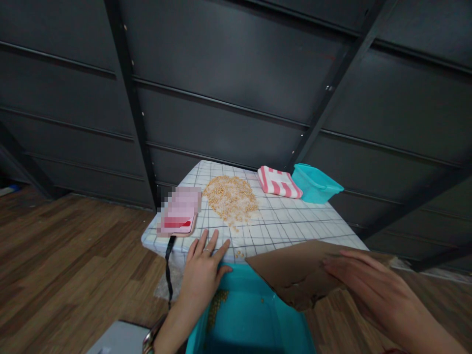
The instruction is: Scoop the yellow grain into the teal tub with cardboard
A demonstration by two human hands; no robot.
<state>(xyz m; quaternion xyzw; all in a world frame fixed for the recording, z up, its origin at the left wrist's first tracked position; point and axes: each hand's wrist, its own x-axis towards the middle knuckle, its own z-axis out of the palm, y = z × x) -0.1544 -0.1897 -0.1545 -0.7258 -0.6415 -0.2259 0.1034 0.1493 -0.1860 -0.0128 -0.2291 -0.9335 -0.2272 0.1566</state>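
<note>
My left hand (206,263) lies with spread fingers on the front edge of the checked cloth (280,221), its thumb beside the rim of a teal bin. The fingers hold nothing. My right hand (372,280) grips a piece of brown cardboard (295,265), tilted over the table's front edge and the bin's right side. Yellow beans or kernels mixed with white grains form a pile (232,196) beyond my left hand. A few loose ones lie near the front edge. Below, the teal bin (254,319) holds some of the yellow pieces along its left side.
A pink phone (180,211), partly blurred, lies at the table's left edge with a black cable (168,270) hanging down. A pink-and-white striped towel (279,182) and a small teal basket (317,184) stand at the back right. A dark panelled wall (228,98) rises behind.
</note>
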